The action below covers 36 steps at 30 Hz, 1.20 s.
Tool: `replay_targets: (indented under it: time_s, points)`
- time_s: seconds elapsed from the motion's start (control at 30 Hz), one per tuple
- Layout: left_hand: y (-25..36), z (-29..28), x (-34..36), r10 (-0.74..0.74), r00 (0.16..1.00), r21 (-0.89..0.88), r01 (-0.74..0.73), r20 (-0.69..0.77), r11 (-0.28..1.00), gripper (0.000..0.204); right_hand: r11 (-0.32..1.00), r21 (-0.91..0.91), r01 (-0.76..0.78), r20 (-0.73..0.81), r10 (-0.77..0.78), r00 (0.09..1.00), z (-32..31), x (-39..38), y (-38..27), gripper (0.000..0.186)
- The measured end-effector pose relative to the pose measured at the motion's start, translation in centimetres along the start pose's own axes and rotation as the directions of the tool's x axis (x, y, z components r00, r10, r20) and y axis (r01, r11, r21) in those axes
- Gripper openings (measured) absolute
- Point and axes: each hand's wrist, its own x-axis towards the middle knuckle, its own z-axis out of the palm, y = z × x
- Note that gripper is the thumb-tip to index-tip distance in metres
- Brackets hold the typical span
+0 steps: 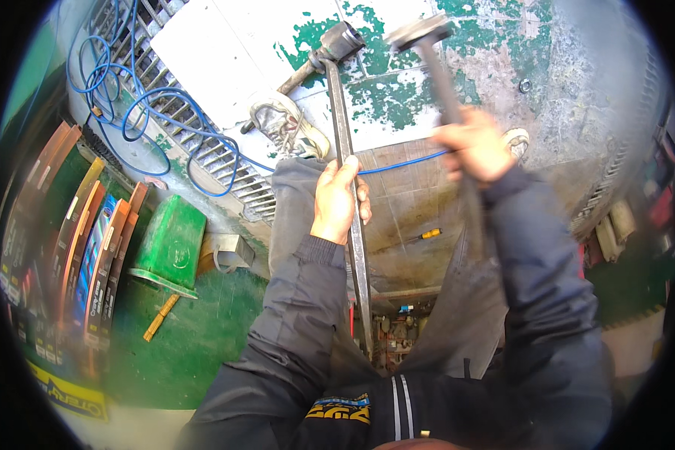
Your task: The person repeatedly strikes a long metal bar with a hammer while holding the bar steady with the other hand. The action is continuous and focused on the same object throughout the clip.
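My left hand (339, 196) is wrapped round a long steel bar (342, 112). The bar runs from between my legs up to a metal rod with a cylindrical end (340, 43). That rod slants across the worn white and green floor, beside my left shoe (283, 126) and partly hidden by it. The bar's tip meets the rod near the base of the cylinder; exact contact cannot be told. My right hand (478, 146) grips a hammer (436, 71), its head raised to the right of the cylinder. Motion blurs the hammer and this hand.
A blue hose (169, 94) lies coiled over a floor grating (244, 180) at left and runs behind the bar. A green plastic bin (174, 240), a brush (161, 318) and a rack of boxes (82, 247) stand left. A small yellow piece (430, 234) lies between my legs.
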Motion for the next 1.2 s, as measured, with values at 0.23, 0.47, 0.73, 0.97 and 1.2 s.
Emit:
replay_targets:
  time_s: [0.23, 0.47, 0.73, 0.97, 1.2]
  points:
    - [0.0, -0.5, 0.4, -0.027, 0.999, -0.033, 0.026, -0.027, 0.999, 0.028, 0.848, -0.069, 0.526, -0.707, -0.413, 0.574, -9.0, -8.1, -14.7, 0.020]
    - [0.3, -1.5, -0.6, -0.029, 0.998, 0.142, 0.036, -0.053, 0.989, 0.025, 0.928, 0.118, -0.354, 0.104, 0.343, 0.933, 7.2, 1.6, 2.6, 0.029]
    - [-3.0, -2.4, 0.9, -0.098, 0.994, 0.038, 0.100, -0.052, 0.994, 0.024, 0.955, 0.030, -0.294, -0.156, 0.295, 0.943, 1.4, 0.5, 8.1, 0.024]
    - [-2.4, -2.3, 1.5, -0.024, 0.999, 0.093, 0.027, -0.039, 0.995, 0.024, 0.968, 0.058, -0.243, -0.197, 0.250, 0.948, 2.7, 2.2, 7.1, 0.026]
    - [-0.6, -2.5, 2.2, -0.004, 0.998, 0.108, 0.010, -0.059, 0.994, 0.023, 0.975, 0.085, -0.207, -0.103, 0.215, 0.971, 7.4, 3.2, 7.4, 0.029]
